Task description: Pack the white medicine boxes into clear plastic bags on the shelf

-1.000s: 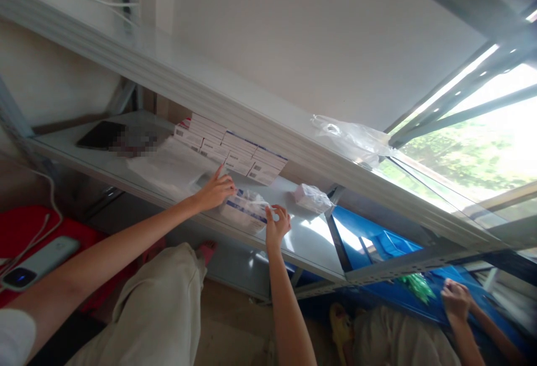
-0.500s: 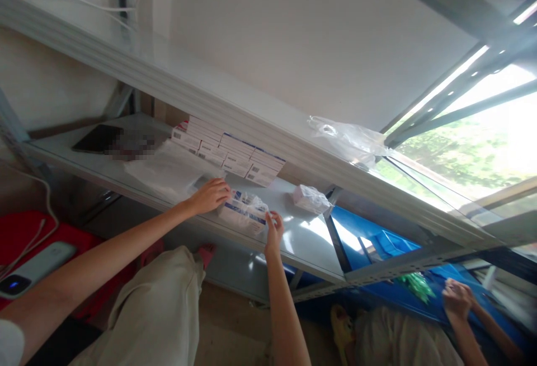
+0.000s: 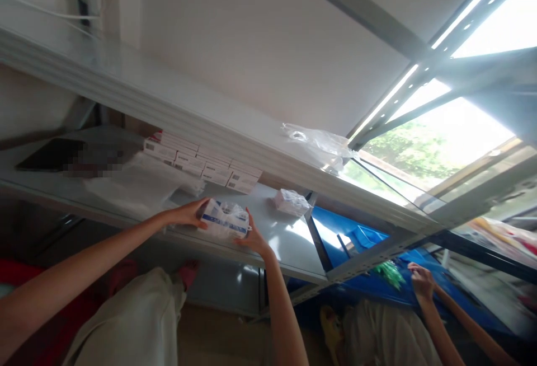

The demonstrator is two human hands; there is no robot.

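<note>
Holding bagged box [image 3: 226, 223] near shelf edge [image 3: 289, 271]

Grey metal shelving [image 3: 235, 141] beside a bright window [image 3: 423, 97]; green foliage [image 3: 413, 150] outside.

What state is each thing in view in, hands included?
Left hand: gripping held box's left end
Right hand: gripping its right end
Held box: in clear plastic
Box row: stacked, ends facing out
Other box: wrapped in clear plastic, untouched
Upper bag: crumpled, lying loose
Lower plastic: spread on shelf
Green bundle: too blurred to tell
</note>
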